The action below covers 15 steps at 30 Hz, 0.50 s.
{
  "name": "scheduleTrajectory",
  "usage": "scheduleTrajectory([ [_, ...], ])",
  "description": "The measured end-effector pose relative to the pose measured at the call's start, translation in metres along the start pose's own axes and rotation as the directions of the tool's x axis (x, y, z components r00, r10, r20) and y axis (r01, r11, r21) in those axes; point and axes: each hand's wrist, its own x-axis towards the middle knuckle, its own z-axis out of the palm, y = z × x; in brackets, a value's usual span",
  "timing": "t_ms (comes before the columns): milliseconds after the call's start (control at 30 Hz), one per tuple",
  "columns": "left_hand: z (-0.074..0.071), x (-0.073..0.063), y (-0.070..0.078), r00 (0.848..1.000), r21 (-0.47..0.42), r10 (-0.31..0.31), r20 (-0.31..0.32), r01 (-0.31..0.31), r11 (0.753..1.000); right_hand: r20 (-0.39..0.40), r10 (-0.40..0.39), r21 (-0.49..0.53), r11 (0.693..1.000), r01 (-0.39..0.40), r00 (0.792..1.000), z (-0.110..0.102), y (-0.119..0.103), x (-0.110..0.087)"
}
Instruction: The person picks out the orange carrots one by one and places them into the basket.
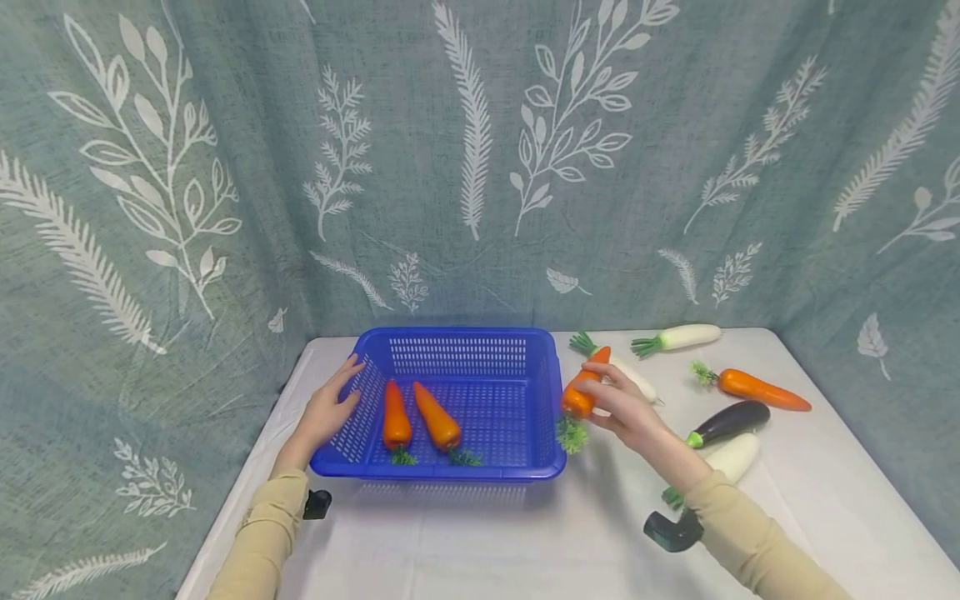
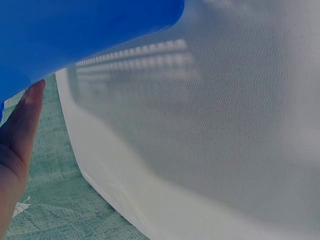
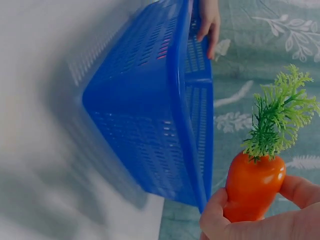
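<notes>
My right hand [image 1: 621, 406] pinches an orange toy carrot [image 1: 579, 397] between thumb and fingers, just beyond the right rim of a blue plastic basket [image 1: 551, 375]. Its green leafy top [image 3: 280, 115] points toward the near side in the head view. At the basket's left rim, my left hand [image 1: 324, 414] rests with fingers extended; in the left wrist view straight fingers [image 2: 31, 112] touch the blue edge. Inside the basket lie two more carrots, one on the left [image 1: 395, 421] and one beside it [image 1: 437, 417], tips pointing away.
Right of the basket lie a white radish [image 1: 633, 379], a second radish [image 1: 686, 336] at the back, another carrot [image 1: 761, 389], an eggplant [image 1: 731, 421] and a third radish [image 1: 735, 457], partly behind my right forearm. A patterned green curtain [image 1: 480, 167] surrounds the white table [image 1: 465, 542].
</notes>
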Motion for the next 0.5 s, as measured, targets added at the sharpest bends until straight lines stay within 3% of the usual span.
scheduleTrajectory([
  [500, -0.002, 0.0, 0.005, 1.0, -0.001, 0.002, 0.003, -0.002, 1.0, 0.063, -0.008, -0.022, 1.0, 0.009, 0.998, 0.021, -0.001, 0.005],
])
